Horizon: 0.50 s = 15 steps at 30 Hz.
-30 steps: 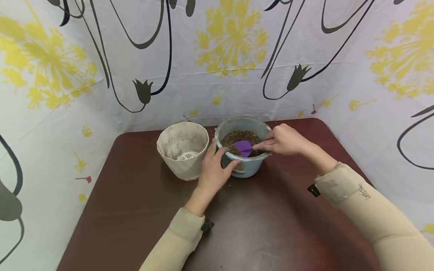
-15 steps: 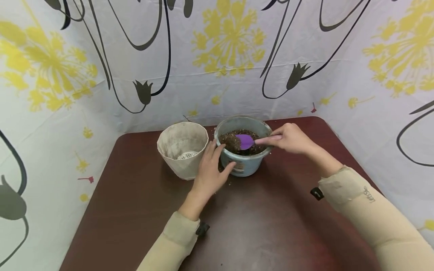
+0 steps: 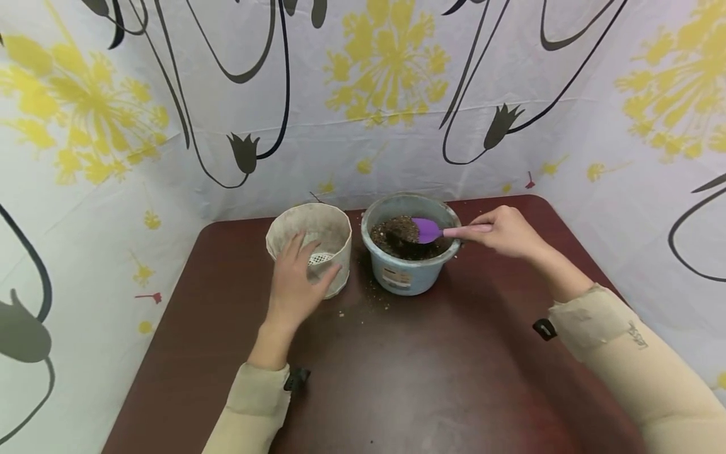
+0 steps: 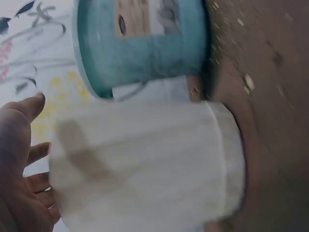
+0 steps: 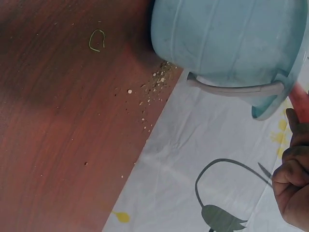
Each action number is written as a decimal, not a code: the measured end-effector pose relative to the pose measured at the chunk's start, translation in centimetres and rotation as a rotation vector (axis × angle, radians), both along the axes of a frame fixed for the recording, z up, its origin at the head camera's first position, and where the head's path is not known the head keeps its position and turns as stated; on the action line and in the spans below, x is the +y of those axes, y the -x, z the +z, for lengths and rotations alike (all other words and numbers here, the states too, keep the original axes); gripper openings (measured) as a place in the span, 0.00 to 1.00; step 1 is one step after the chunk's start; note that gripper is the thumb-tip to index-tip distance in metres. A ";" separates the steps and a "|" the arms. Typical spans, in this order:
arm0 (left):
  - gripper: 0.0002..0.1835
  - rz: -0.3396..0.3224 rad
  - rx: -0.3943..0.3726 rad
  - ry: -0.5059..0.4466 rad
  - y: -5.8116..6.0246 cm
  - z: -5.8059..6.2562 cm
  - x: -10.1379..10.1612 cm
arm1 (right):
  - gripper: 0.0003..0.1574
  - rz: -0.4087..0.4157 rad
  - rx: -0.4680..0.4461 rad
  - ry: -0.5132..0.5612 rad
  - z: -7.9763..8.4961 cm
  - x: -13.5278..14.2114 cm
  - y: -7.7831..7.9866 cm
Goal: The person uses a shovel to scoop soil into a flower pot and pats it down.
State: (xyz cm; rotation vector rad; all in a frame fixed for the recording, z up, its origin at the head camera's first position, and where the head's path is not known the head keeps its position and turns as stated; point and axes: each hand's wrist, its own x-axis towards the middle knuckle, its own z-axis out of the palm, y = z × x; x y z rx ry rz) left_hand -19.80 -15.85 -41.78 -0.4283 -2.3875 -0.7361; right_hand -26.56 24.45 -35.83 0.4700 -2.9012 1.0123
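Observation:
My right hand (image 3: pixel 510 232) grips the pink handle of a small trowel (image 3: pixel 428 231) with a purple blade. Dark potting soil (image 3: pixel 401 228) is heaped on the blade, which lies over the blue bucket (image 3: pixel 405 282) of soil. In the right wrist view, curled fingers (image 5: pixel 294 176) show beside the bucket's rim, with the blade hidden. A whitish faceted plant pot (image 3: pixel 336 221) with a perforated bottom stands left of the bucket. My left hand (image 3: pixel 296 284), fingers spread, is at the pot's near side; in the left wrist view its fingers (image 4: pixel 38 153) lie around the rim.
Both containers stand on a dark red-brown table (image 3: pixel 408 378), near its back edge. Soil crumbs (image 5: pixel 157 82) are scattered by the bucket, and a thin green loop (image 5: pixel 97 40) lies on the tabletop. A patterned cloth (image 3: pixel 363 82) hangs behind and at both sides.
The trowel has come up out of the soil with a load and shifted right. My left hand has left the bucket's rim and moved left to the whitish pot.

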 end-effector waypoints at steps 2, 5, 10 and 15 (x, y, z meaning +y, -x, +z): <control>0.34 0.059 -0.036 0.007 -0.1 -0.6 -0.9 | 0.18 -0.010 -0.001 0.003 0.0 0.1 0.0; 0.36 0.145 -0.119 -0.023 -0.4 -1.4 -1.8 | 0.21 -0.020 -0.008 0.007 -0.1 0.2 0.0; 0.35 0.236 -0.203 -0.182 -0.7 -2.3 -2.5 | 0.24 -0.023 -0.021 0.013 -0.2 0.1 0.0; 0.36 0.244 -0.147 -0.235 -0.6 -2.3 -2.8 | 0.22 -0.036 -0.032 0.017 -0.2 0.1 -0.1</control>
